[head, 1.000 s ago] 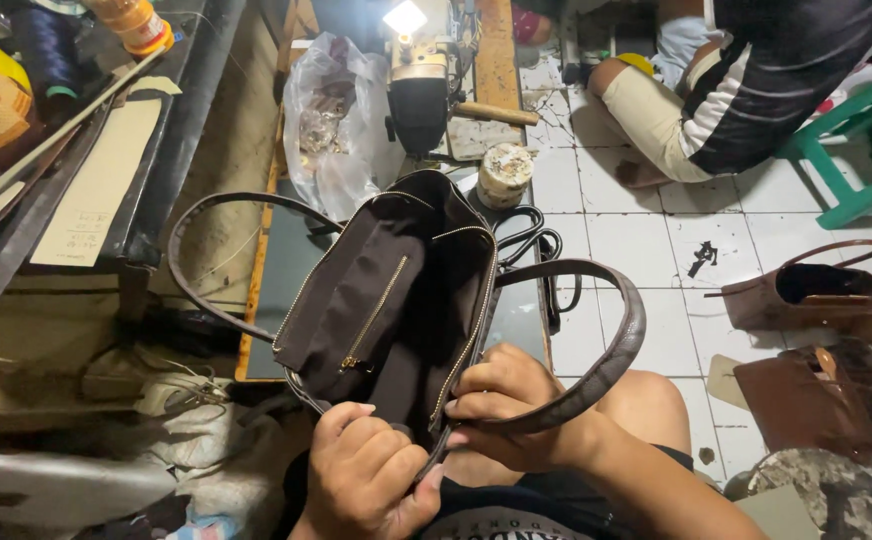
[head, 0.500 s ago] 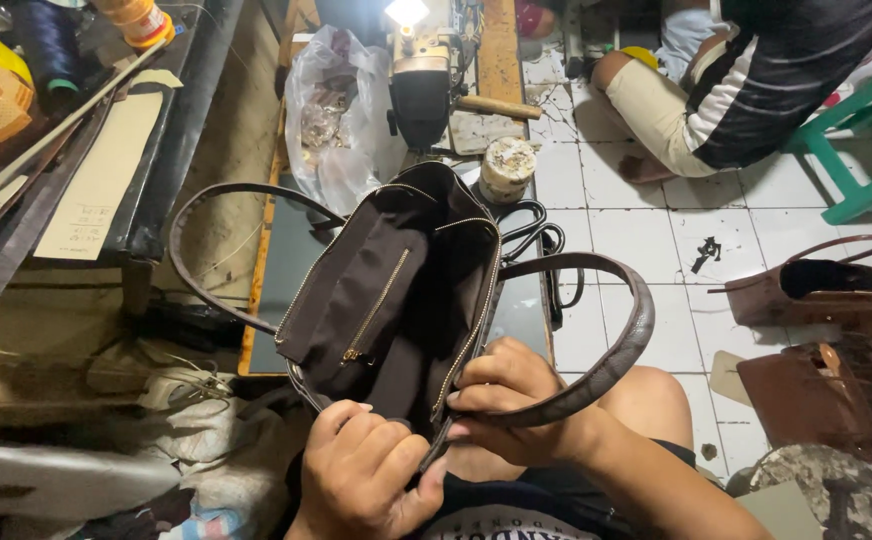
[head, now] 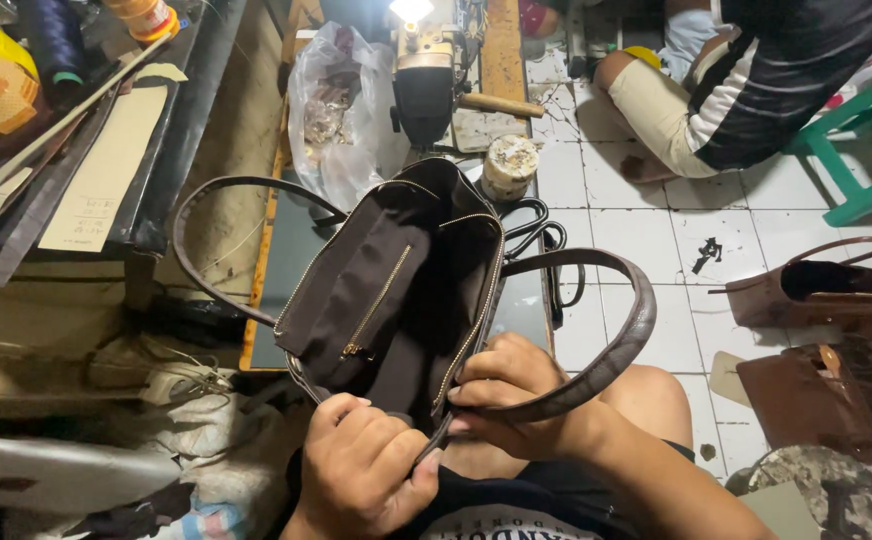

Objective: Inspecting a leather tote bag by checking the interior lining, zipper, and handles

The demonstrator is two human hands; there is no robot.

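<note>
Both grips were pressed together on the dark brown handbag (head: 396,290): the left hand (head: 361,480) clenched the near end of its rim, the right hand (head: 516,400) pinched the zipper edge with one handle looped over its wrist. Doing this well probably meant keeping the mouth pulled taut and steady so the lining stayed exposed. The bag was held open over the person's lap, just before the sewing machine (head: 424,70) on the counter (head: 296,250). It had brass-coloured zippers, an inner zip pocket and two long curved handles.
</note>
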